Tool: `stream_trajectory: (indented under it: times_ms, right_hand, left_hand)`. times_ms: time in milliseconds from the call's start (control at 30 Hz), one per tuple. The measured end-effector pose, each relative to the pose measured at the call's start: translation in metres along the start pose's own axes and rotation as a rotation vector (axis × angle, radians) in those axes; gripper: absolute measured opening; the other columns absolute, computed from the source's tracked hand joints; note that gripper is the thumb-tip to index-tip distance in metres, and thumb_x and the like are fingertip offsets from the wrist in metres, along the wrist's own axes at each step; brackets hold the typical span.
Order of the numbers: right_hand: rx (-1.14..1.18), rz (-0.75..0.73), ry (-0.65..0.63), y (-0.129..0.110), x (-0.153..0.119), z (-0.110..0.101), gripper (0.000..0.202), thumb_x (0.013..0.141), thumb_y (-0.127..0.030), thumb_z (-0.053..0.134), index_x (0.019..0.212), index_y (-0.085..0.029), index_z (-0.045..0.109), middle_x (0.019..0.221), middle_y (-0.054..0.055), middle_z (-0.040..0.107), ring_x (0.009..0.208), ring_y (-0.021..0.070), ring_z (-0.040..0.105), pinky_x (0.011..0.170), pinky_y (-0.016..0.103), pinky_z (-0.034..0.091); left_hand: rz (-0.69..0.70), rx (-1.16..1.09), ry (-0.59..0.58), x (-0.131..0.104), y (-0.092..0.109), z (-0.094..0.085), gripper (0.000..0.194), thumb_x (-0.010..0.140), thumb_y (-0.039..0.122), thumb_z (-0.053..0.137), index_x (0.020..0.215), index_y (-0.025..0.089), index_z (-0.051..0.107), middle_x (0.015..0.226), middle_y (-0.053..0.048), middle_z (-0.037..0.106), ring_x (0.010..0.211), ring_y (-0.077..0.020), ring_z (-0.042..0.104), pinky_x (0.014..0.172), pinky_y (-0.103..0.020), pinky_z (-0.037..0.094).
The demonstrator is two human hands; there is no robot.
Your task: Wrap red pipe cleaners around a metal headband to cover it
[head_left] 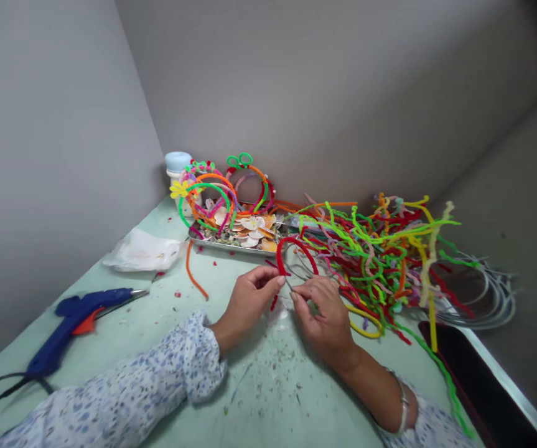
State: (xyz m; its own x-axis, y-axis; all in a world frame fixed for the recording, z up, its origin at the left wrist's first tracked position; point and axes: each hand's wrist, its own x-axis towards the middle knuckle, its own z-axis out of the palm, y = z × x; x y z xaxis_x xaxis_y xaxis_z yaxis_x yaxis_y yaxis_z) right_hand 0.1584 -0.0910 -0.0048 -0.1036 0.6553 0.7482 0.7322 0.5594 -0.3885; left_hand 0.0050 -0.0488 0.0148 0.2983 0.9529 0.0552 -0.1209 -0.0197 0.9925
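A headband [281, 252] partly wrapped in red pipe cleaner arches above both hands in the middle of the table. My left hand [252, 298] is closed, thumb and fingers pinching the band where the red wrap meets a bare grey stretch. With thumb and forefinger, my right hand [322, 314] pinches the bare grey end just to the right. A short red tail [274, 303] hangs below the left fingertips. Behind the hands stands a metal tray [231, 248] of shells, with several colourful pipe-cleaner headbands [212, 178] resting on it.
A heap of pipe cleaners [375, 249] spreads at the right, beside bare headbands [494, 305] and a black phone-like slab [473, 379]. On the left lie a blue glue gun [63, 330], a plastic bag [144, 251] and an orange pipe cleaner [194, 277]. A blue-lidded jar [178, 163] stands behind.
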Motion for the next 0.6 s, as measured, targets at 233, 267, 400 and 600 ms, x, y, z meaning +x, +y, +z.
stream_trajectory:
  times_ms: [233,267,400,600]
  right_hand:
    - [0.029,-0.012,0.045,-0.001,0.000,-0.002,0.014,0.082,-0.010,0.059,0.090,-0.021,0.058,0.081,0.003,0.062,0.082,0.0202,0.055,0.080,0.040,0.044]
    - [0.034,-0.013,0.059,-0.001,0.000,-0.003,0.015,0.082,-0.010,0.059,0.091,-0.021,0.058,0.082,0.004,0.062,0.083,0.0202,0.055,0.079,0.040,0.044]
    - [0.054,-0.008,0.090,0.000,0.001,-0.004,0.017,0.083,-0.009,0.058,0.094,-0.021,0.059,0.085,0.004,0.062,0.086,0.0201,0.056,0.080,0.040,0.044]
    - [0.119,0.017,0.055,-0.001,-0.002,-0.004,0.020,0.084,-0.009,0.055,0.099,-0.022,0.059,0.085,0.004,0.062,0.086,0.0200,0.055,0.078,0.039,0.044]
  left_hand:
    - [0.026,-0.031,-0.095,0.001,0.007,-0.002,0.020,0.076,0.034,0.065,0.077,0.014,0.062,0.066,0.002,0.052,0.060,-0.0086,0.043,0.059,-0.021,0.036]
    - [0.035,-0.028,-0.107,0.000,0.009,-0.002,0.020,0.076,0.034,0.064,0.076,0.014,0.062,0.065,0.002,0.052,0.060,-0.0085,0.043,0.059,-0.021,0.036]
    - [0.089,0.019,-0.145,-0.002,0.015,-0.002,0.017,0.079,0.031,0.061,0.075,0.015,0.059,0.066,0.002,0.051,0.061,-0.0089,0.043,0.059,-0.021,0.036]
    - [0.184,0.118,-0.120,-0.003,0.015,-0.002,0.014,0.083,0.027,0.057,0.076,0.015,0.059,0.070,0.001,0.049,0.066,-0.0101,0.044,0.064,-0.022,0.037]
